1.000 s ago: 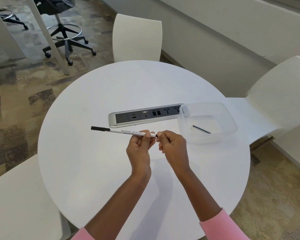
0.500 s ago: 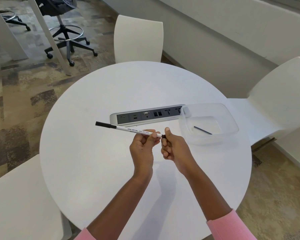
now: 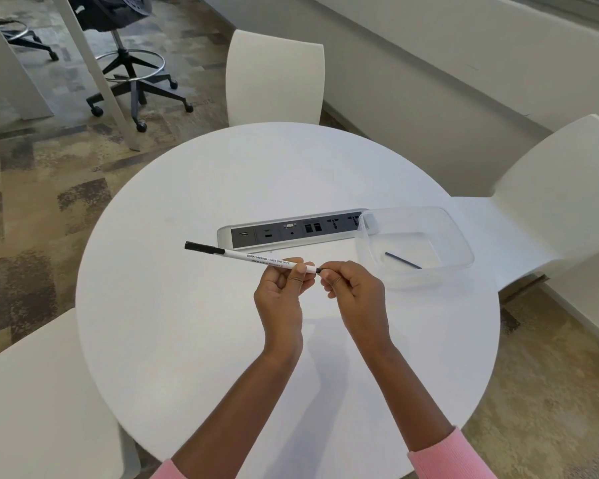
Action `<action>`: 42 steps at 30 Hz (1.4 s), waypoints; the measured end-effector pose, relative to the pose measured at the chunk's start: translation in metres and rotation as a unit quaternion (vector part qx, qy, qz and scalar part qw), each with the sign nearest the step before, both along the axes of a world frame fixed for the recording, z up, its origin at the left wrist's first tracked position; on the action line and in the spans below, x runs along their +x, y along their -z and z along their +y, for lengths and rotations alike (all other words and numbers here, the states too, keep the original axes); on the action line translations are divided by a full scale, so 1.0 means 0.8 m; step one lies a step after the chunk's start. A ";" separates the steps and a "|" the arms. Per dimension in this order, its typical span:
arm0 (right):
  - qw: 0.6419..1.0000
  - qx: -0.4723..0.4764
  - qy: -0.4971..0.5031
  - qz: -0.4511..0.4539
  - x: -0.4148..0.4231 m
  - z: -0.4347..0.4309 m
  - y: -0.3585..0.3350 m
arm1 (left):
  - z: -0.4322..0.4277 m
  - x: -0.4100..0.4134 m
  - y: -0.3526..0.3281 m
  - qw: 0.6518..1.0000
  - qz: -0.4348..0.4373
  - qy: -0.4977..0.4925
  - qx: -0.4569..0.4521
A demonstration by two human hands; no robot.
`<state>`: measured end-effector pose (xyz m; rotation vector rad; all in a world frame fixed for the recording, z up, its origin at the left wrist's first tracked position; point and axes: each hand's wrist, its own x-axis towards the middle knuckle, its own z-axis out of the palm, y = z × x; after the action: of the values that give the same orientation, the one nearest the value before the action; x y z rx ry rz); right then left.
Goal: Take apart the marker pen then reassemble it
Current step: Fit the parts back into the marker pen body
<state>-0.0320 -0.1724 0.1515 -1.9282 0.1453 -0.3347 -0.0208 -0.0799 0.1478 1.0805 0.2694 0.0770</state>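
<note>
A slim white marker pen [image 3: 256,259] with a black cap at its far left end hangs in the air over the round white table [image 3: 187,323]. My left hand [image 3: 284,288] grips the barrel near its right end. My right hand [image 3: 353,288] pinches the small black end piece [image 3: 319,270] at that same end. A thin dark rod [image 3: 402,260] lies inside the clear plastic tub [image 3: 460,236] to the right.
A grey socket strip [image 3: 291,230] is set into the table behind the pen, its right end touching the tub. White chairs stand behind [image 3: 274,74], at the right [image 3: 550,195] and at the near left [image 3: 32,392]. A black office chair [image 3: 132,63] is far left.
Both hands stay at the pen's right end. My right hand's fingers have shifted on the black end piece, the thumb no longer raised. The pen has barely moved.
</note>
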 end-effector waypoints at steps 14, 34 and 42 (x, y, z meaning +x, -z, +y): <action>0.982 0.122 -0.053 0.137 0.015 0.008 -0.001 | 0.000 0.004 0.005 1.000 -0.009 -0.003 0.016; 0.993 -0.102 -0.062 0.022 0.005 0.004 0.009 | 0.005 0.014 0.006 0.999 -0.015 0.025 0.033; 0.983 0.088 -0.108 0.118 0.018 0.000 0.004 | 0.002 0.010 0.005 0.999 -0.016 0.022 0.028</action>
<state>-0.0175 -0.1721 0.1486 -1.7819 0.1158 0.0512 -0.0128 -0.0779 0.1435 1.1400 0.2155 0.0626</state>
